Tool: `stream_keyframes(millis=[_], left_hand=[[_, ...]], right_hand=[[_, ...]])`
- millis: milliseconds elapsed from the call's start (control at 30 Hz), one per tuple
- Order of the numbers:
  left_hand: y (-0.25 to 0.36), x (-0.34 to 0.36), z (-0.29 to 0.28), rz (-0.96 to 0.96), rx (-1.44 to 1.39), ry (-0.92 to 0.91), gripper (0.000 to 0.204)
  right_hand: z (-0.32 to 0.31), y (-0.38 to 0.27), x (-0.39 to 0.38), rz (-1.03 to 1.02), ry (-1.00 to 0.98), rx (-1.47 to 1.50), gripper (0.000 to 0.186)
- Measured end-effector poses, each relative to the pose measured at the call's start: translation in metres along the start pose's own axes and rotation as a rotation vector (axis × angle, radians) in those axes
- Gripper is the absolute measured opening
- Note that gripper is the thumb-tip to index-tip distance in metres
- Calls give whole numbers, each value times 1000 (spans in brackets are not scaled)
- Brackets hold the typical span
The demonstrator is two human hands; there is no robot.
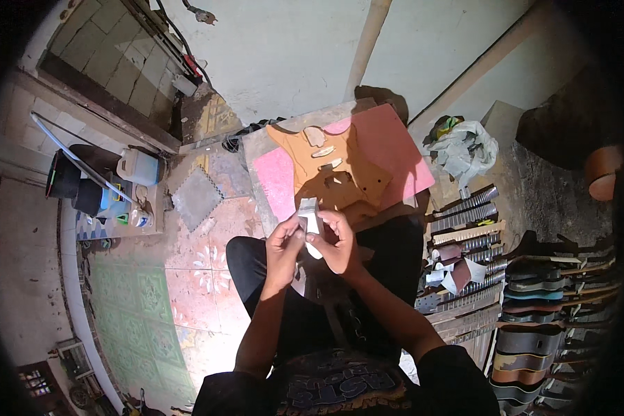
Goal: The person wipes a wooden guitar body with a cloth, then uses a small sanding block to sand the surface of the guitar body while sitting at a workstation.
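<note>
small white-grey pc [311, 223] is up b/w the two hands, over the lap, just on the near side of the work surface; can't tell from here if it's one folded sheet or several bits. l hand [283, 244] is closed on it from the left, thumb pressed along its side; r hand [336, 244] grips it from the right, thumb on its near part, fingers curled farther up. hands are v close tog.

just beyond: tan guitar body [312, 172] lies flat w/ cutouts, partly in shadow, on a pink sheet [405, 159], itself set askew on a grey board [305, 119].

over right, far side: crumpled white plastic bag [473, 149]; nearer, a row of guitar necks [468, 208] w/ a red-brown sheet [469, 272] on top, then lots of guitars [530, 340] lined up farther right.

left: grey mat [197, 197] on the floor tiles, then translucent jug [140, 167], black bucket [62, 173] & pale hose [76, 158].
</note>
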State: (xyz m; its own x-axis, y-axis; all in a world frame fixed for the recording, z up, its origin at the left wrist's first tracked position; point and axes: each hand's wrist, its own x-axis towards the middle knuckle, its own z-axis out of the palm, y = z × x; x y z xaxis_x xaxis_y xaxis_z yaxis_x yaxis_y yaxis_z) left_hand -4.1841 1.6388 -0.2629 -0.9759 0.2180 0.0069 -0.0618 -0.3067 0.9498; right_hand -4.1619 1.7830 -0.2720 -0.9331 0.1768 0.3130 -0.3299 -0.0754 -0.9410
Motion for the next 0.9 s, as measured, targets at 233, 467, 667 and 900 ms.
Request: stream_keyframes(millis=[233,467,667,900], left_hand=[[-23,25,25,110,-84,13,23],[-6,50,23,-41,81,37,40],[-26,80,67,-20,-24,-21,31],[-86,78,71,-49,-20,3,26]], right_hand=[[-32,-4,4,184,-107,112,40],[-81,-214,70,-28,-505,-674,30],[-110,-331,96,-210,-674,-713,31],[-132,-292,141,-157,-554,-680,34]])
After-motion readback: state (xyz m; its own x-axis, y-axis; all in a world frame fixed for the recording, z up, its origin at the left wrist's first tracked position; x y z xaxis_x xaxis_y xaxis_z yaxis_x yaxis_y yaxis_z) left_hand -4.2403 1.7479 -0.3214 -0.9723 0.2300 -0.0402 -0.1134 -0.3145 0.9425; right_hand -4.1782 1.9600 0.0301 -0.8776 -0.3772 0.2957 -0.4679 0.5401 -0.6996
